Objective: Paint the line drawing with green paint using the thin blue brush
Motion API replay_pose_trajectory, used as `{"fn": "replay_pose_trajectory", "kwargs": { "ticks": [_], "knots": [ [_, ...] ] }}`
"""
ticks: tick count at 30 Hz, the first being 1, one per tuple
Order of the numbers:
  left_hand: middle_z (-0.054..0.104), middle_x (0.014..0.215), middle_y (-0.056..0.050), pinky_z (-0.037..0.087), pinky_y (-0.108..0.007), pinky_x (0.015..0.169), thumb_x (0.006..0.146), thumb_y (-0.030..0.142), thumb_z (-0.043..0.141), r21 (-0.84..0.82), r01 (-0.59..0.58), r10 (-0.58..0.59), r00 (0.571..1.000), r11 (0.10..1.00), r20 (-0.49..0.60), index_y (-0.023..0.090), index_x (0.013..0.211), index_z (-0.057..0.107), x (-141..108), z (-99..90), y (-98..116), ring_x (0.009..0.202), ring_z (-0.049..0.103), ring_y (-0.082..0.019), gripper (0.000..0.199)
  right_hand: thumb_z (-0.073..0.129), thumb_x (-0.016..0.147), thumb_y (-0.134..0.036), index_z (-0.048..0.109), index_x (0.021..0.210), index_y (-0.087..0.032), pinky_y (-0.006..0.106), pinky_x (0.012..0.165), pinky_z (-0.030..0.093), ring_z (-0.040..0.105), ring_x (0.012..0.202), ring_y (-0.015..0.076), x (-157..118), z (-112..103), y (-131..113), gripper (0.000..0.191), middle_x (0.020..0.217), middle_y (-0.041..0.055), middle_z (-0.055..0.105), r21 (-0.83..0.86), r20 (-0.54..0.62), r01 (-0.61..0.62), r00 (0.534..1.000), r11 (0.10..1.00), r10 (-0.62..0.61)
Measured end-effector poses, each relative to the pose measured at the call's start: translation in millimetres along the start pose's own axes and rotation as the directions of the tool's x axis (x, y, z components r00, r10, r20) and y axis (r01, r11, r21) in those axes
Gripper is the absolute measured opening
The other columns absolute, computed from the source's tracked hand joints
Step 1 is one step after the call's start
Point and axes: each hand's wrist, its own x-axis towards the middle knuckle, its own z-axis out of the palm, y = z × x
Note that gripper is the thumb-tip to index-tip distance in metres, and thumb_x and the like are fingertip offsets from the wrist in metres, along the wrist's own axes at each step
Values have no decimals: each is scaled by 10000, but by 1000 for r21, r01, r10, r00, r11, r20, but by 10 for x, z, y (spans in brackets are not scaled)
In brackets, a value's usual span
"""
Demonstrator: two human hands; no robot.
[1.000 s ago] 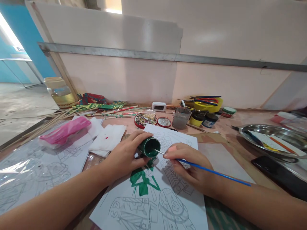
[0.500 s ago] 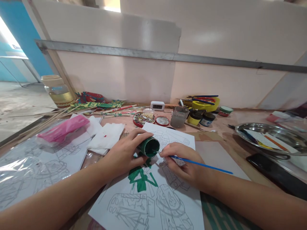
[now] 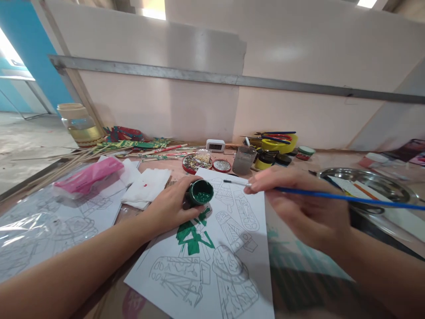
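My left hand [image 3: 171,201] is wrapped round a small jar of green paint [image 3: 201,193], tilted so its mouth faces me over the drawing sheet [image 3: 229,235]. Between the fingertips of my right hand [image 3: 299,204] is a thin blue paintbrush [image 3: 318,193], raised to the right of the jar. Its dark tip points left and stays apart from the jar. Pencil outlines cover the white sheet, and one figure [image 3: 193,239] on it is partly filled with green paint below the jar.
A folded white tissue [image 3: 146,186] and a pink packet [image 3: 89,177] lie on the left. At the back are a red tray of beads [image 3: 191,164], a cup of murky water [image 3: 244,160], and a yellow paint jar [image 3: 264,162]. A metal bowl [image 3: 392,175] sits at right.
My right hand has drawn the paintbrush out of the jar and moved right and up. The jar in my left hand has shifted slightly left and is tipped less.
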Motion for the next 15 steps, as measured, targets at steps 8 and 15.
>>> {"fn": "replay_pose_trajectory", "kwargs": {
  "ticks": [8,15],
  "knots": [
    [635,1338,-113,513,-488,999,870,493,641,-5,31,-31,999,1000,-28,227,1351,459,13,3,9,1190,644,-317,580,509,923,-74,702,990,-241,345,771,603,721,867,206,-110,-80,25,264,909,37,749,72,119,-105,988,992,96],
    [642,1325,-107,501,-441,1008,875,492,642,-4,35,-35,999,999,-33,223,1368,464,29,4,5,1180,639,-306,589,526,892,-162,663,909,-199,301,693,589,720,765,187,-323,270,416,143,824,45,742,98,248,-386,902,917,353]
  ]
}}
